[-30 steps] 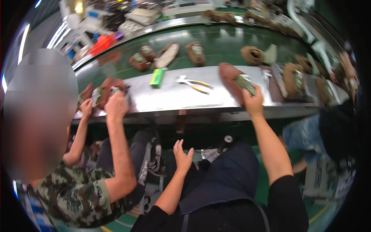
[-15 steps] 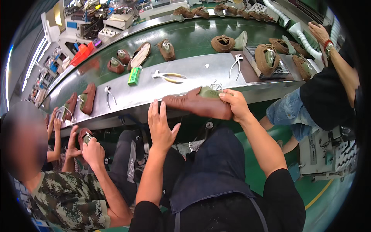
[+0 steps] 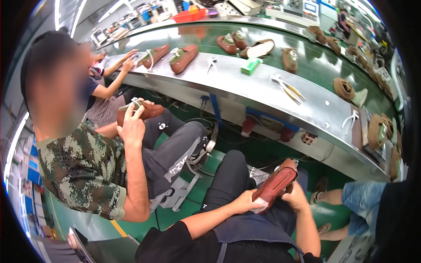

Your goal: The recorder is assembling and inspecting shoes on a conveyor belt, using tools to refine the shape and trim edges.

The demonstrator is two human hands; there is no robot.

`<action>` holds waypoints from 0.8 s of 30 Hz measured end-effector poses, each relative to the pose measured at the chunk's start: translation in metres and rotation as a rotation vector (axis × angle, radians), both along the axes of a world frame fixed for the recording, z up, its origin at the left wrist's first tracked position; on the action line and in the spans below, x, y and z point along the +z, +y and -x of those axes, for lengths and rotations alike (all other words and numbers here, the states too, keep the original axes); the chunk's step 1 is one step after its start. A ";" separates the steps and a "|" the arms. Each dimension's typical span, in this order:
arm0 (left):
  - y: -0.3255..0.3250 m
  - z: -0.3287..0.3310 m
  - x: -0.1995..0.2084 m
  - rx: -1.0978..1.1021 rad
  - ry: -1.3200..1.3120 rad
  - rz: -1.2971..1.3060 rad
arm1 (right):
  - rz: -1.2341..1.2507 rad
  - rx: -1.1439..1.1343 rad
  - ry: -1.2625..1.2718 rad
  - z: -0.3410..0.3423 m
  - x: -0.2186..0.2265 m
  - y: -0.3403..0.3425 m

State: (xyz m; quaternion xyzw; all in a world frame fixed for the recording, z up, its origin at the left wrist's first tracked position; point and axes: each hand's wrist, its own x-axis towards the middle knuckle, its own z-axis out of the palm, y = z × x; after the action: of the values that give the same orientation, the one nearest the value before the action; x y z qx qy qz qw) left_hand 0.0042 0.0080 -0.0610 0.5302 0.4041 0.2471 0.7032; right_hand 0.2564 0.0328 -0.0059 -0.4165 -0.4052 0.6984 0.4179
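A reddish-brown leather shoe (image 3: 275, 186) is tilted over my lap, its open-looking underside and stitched rim facing up toward me. My left hand (image 3: 247, 202) is closed on its near end, where a pale patch shows. Along the shoe's right side, my right hand (image 3: 297, 197) grips it; some of those fingers are behind the shoe. On the metal bench beyond lie pliers with yellow handles (image 3: 287, 89), a small green box (image 3: 250, 66) and a white-metal pair of pincers (image 3: 350, 121).
To my left a co-worker in a camouflage shirt (image 3: 87, 171) holds another brown shoe (image 3: 151, 110). More shoes stand along the bench (image 3: 263, 90) and the green belt (image 3: 315, 65) behind it. At right is a person in denim shorts (image 3: 362, 201).
The view has swung left. The shoe has come down from the bench edge to my lap and turned underside up. My left hand, open beside it before, now grips it too.
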 end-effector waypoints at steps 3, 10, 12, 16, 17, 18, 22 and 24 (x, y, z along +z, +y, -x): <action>0.007 0.023 -0.008 -0.022 0.121 0.058 | 0.162 -0.177 0.194 0.046 -0.067 -0.010; 0.033 0.041 -0.001 -0.068 0.393 -0.114 | 0.244 -0.204 0.183 0.071 -0.096 0.019; 0.044 0.047 0.005 -0.135 0.485 -0.066 | 0.188 -0.228 0.147 0.080 -0.089 0.024; 0.067 0.046 0.000 0.210 0.328 -0.204 | 0.083 -0.222 0.037 0.091 -0.062 0.033; 0.076 0.045 -0.004 0.273 0.345 -0.332 | 0.067 -0.182 -0.004 0.092 -0.056 0.036; 0.090 0.039 0.005 0.277 0.274 -0.327 | 0.016 -0.143 -0.030 0.090 -0.058 0.039; 0.121 0.019 0.057 0.309 0.317 -0.479 | -0.189 0.067 -0.175 0.084 -0.041 0.060; 0.120 0.020 0.055 0.348 0.311 -0.469 | -0.081 0.141 -0.176 0.081 -0.020 0.063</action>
State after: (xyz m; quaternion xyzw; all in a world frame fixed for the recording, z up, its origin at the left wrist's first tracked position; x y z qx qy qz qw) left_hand -0.0163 0.1285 -0.0063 0.6320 0.5232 0.3660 0.4392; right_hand 0.1757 0.0962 -0.0261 -0.4294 -0.4965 0.6698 0.3469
